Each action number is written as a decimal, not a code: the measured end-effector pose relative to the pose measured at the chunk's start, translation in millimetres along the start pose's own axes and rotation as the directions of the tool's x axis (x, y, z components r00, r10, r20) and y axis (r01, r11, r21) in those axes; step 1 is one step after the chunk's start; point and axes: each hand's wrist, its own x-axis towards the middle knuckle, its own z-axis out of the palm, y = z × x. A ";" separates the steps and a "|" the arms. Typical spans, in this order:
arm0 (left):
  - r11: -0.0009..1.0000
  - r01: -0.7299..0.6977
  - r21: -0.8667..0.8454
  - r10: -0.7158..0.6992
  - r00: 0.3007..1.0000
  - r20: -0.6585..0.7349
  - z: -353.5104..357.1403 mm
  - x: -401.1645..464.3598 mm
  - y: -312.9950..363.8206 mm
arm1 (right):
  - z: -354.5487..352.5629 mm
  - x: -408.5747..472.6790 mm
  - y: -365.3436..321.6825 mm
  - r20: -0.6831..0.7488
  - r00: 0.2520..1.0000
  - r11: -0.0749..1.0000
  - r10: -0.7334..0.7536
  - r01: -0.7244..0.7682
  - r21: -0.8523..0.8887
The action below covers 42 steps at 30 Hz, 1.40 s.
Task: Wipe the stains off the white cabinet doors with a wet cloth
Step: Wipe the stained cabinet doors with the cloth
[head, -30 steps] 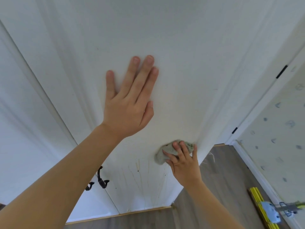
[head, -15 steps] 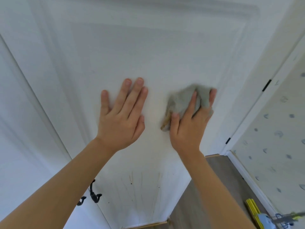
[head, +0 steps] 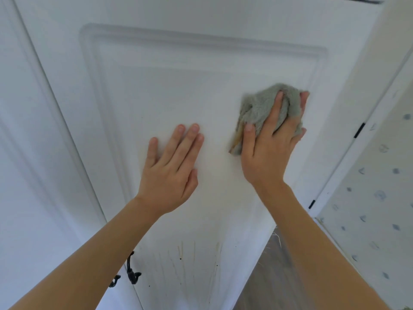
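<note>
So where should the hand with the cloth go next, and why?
Probably down the door: the right hand presses the grey cloth high on the cabinet door, while brownish drip stains show near its bottom. The left hand lies flat, bracing the panel.

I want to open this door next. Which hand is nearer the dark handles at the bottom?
Left. The left hand rests flat on the door, above the handles. The right hand presses the cloth higher up, farther right.

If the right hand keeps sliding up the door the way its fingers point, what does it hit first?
Probably the raised moulding framing the door panel; right hand and cloth sit just below it, flat panel between. Depth is hard to judge.
</note>
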 end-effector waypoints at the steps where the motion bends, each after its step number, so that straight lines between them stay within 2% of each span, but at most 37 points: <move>1: 1.000 -0.007 -0.002 0.007 1.000 0.006 -2.4 0.4 -1.7 | 1.9 -0.1 -3.1 -0.025 1.000 1.000 0.004 -0.004 0.006; 2: 1.000 -0.017 -0.001 0.017 1.000 0.008 -4.6 1.1 -4.1 | 5.7 -11.5 -3.1 -0.018 1.000 1.000 -0.005 0.005 0.000; 4: 0.999 -0.032 -0.015 0.032 0.999 0.012 -8.3 2.0 -7.7 | 16.0 -62.4 3.0 0.095 0.995 0.999 -0.031 0.034 -0.031; 7: 0.993 -0.060 -0.097 0.062 0.998 0.014 -13.9 3.1 -13.6 | 27.0 -144.7 20.1 0.307 0.938 0.973 -0.158 0.201 -0.112; 9: 0.980 -0.081 -0.180 0.085 0.996 0.018 -19.9 4.1 -20.3 | 29.5 -155.7 27.6 0.343 0.915 0.952 -0.212 0.272 -0.138; 11: 0.974 -0.074 -0.213 0.077 0.997 0.007 -28.7 6.5 -32.1 | 26.3 -129.8 21.6 0.313 0.915 0.942 -0.254 0.308 -0.135; 13: 0.985 -0.034 -0.169 0.032 0.999 -0.018 -36.5 11.3 -47.5 | 20.4 -77.9 -1.6 0.233 0.931 0.942 -0.282 0.315 -0.119; 15: 0.992 0.024 -0.123 -0.029 0.999 -0.042 -43.0 17.1 -63.4 | 16.9 -20.2 -40.1 0.115 0.962 0.961 -0.246 0.258 -0.100; 17: 0.993 0.095 -0.075 -0.099 0.994 -0.053 -47.8 19.5 -79.7 | 19.3 17.1 -78.9 0.005 0.990 0.989 -0.141 0.141 -0.054; 18: 0.990 0.128 -0.056 -0.131 0.990 -0.048 -47.5 19.9 -83.8 | 21.2 22.6 -88.5 -0.022 0.994 0.993 -0.105 0.103 -0.054; 20: 0.985 0.173 -0.021 -0.173 0.985 -0.014 -47.8 10.2 -95.5 | 34.3 1.3 -96.8 0.009 0.985 0.982 -0.172 0.172 -0.075; 22: 0.986 0.165 0.004 -0.165 0.986 0.017 -45.8 -4.8 -101.7 | 48.6 -50.1 -86.3 0.099 0.922 0.920 -0.374 0.382 -0.087; 24: 0.989 0.146 0.028 -0.147 0.988 0.042 -45.5 -20.7 -106.9 | 59.3 -108.2 -66.3 0.237 0.788 0.798 -0.567 0.598 -0.080; 26: 0.988 0.147 0.036 -0.149 0.987 0.058 -47.3 -33.2 -111.9 | 60.2 -143.2 -44.9 0.373 0.648 0.674 -0.664 0.735 -0.076; 28: 0.988 0.154 0.023 -0.156 0.985 0.070 -51.8 -41.8 -119.4 | 56.0 -143.2 -37.5 0.408 0.585 0.617 -0.701 0.784 -0.064; 29: 0.989 0.148 0.015 -0.148 0.986 0.074 -53.6 -44.1 -122.8 | 52.9 -130.6 -42.0 0.388 0.599 0.629 -0.700 0.775 -0.063; 30: 0.990 0.138 0.011 -0.138 0.988 0.075 -54.4 -45.2 -123.5 | 48.8 -111.7 -51.1 0.344 0.645 0.670 -0.682 0.740 -0.060; 34: 0.992 0.127 -0.018 -0.126 0.991 0.047 -56.9 -43.4 -127.9 | 42.6 -4.8 -127.7 0.076 0.871 0.865 -0.485 0.490 -0.110; 36: 0.992 0.125 -0.035 -0.124 0.992 0.028 -56.1 -44.3 -129.9 | 45.1 20.9 -154.5 -0.001 0.919 0.912 -0.395 0.392 -0.120; 39: 0.994 0.106 -0.040 -0.106 0.994 0.011 -52.5 -47.5 -134.0 | 57.6 -6.5 -153.4 0.015 0.899 0.892 -0.437 0.435 -0.121; 42: 0.994 0.103 -0.027 -0.103 0.995 -0.007 -47.1 -49.6 -133.6 | 70.1 -85.5 -114.3 0.200 0.769 0.766 -0.607 0.633 -0.109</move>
